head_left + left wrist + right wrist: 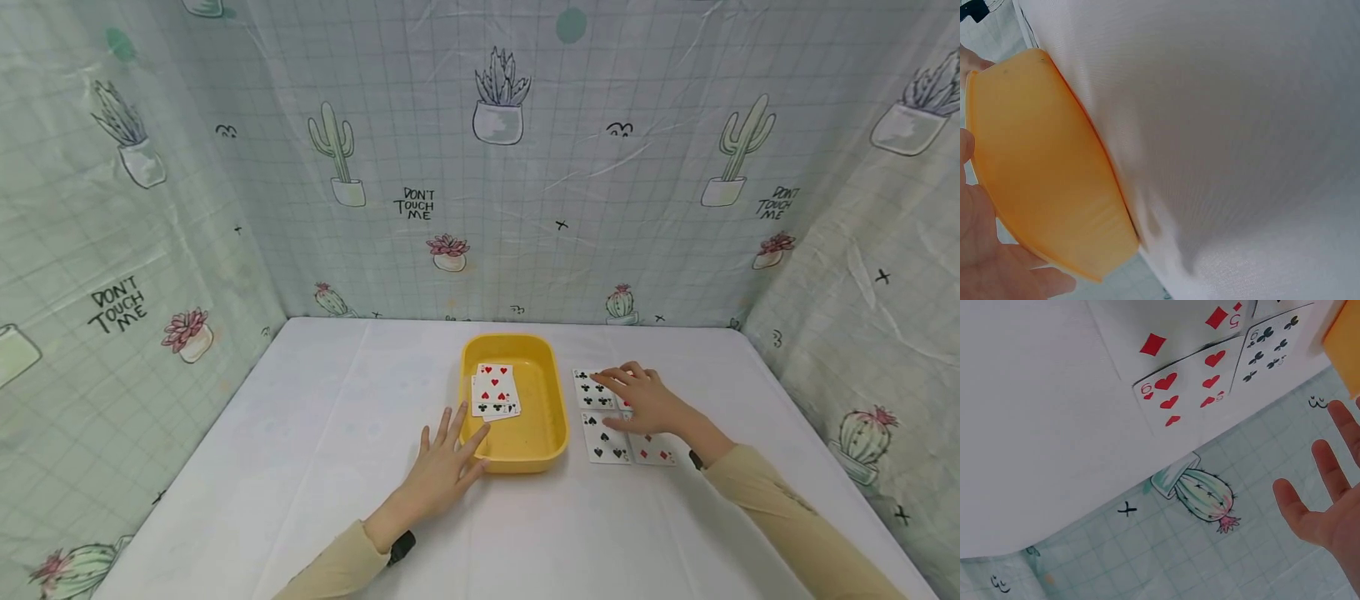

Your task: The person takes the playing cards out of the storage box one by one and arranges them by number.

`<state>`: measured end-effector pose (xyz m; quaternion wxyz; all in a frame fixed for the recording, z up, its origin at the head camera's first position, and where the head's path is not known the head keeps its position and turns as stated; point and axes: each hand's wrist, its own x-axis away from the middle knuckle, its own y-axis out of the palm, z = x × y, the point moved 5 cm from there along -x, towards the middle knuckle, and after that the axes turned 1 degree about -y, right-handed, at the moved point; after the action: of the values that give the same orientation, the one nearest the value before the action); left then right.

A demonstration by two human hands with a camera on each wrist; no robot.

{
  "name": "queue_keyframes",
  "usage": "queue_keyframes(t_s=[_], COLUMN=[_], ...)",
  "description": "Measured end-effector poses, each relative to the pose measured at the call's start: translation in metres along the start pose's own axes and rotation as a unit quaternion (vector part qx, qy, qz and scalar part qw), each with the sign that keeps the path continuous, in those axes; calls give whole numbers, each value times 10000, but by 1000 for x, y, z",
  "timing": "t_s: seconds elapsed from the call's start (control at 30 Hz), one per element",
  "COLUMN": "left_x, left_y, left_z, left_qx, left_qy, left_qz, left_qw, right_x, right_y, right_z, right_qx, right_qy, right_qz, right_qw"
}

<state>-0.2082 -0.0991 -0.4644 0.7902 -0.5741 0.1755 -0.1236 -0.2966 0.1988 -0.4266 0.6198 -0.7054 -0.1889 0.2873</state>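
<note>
A yellow tray (536,433) sits mid-table and holds a small overlapping pile of playing cards (495,390), hearts on top. My left hand (447,461) lies flat on the white table, straight fingers against the tray's near-left corner; the left wrist view shows the tray wall (1041,169) beside the palm (991,262). Right of the tray several cards lie face up: six of clubs (592,389), five of spades (606,437), five of diamonds (652,450). My right hand (637,396) is spread over them, fingers (1329,469) straight. It hides the six of hearts (1185,390) from the head view.
The white table (337,400) is walled on three sides by a cactus-print curtain (450,192). Bare cloth stretches left of the tray and along the near edge. Both forearms wear tan sleeves (787,517).
</note>
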Motion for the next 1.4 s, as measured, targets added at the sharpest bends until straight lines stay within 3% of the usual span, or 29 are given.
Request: queue_keyframes(t_s=[0.87,1.4], left_x=[1,1], left_y=[-1,-1], left_z=[2,3], left_qx=[-7,4], left_qy=[-12,-35], left_qz=[9,-16], left_qw=[10000,10000], right_x=[-47,-71], right_y=[1,19], right_z=[-33,-60], right_qx=[-163,-26], right_qy=[-62,-183], right_qz=[99,-346], right_qw=[9998,9992])
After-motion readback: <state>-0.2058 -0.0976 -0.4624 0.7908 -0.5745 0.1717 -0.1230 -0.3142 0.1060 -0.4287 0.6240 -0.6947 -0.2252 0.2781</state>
